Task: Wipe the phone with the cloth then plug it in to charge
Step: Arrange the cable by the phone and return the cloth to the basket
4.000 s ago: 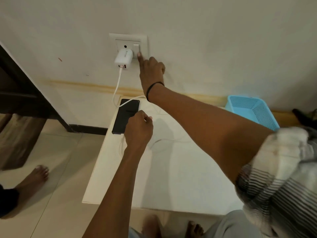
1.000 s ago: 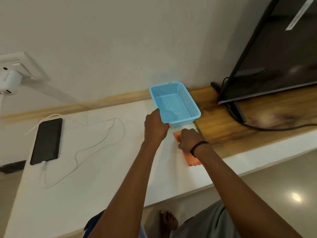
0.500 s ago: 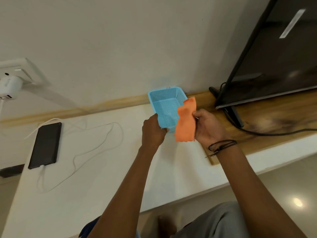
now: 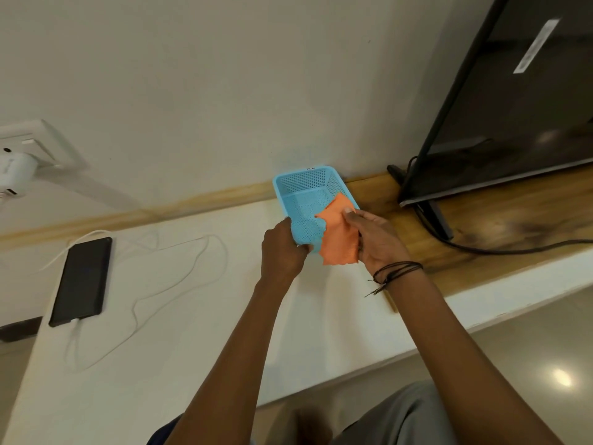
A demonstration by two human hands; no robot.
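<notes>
At the far left edge of the frame a white charger sits plugged into a wall socket. Below it, at the left of the white counter, the phone lies flat with its dark screen up, its near end joined to a white cable that loops loosely across the counter toward the middle of the frame. Just past the centre, the left hand is closed around the near left corner of a blue perforated basket, which sits close to the wall where the white surface meets a wooden one. Immediately to its right, the right hand, with dark cords around the wrist, pinches the orange cloth between thumb and fingers, so that the cloth hangs over the basket's near right corner, partly over its inside. At the upper right of the frame a dark television screen stands on the wooden surface, with a black cord trailing off toward the right edge.
</notes>
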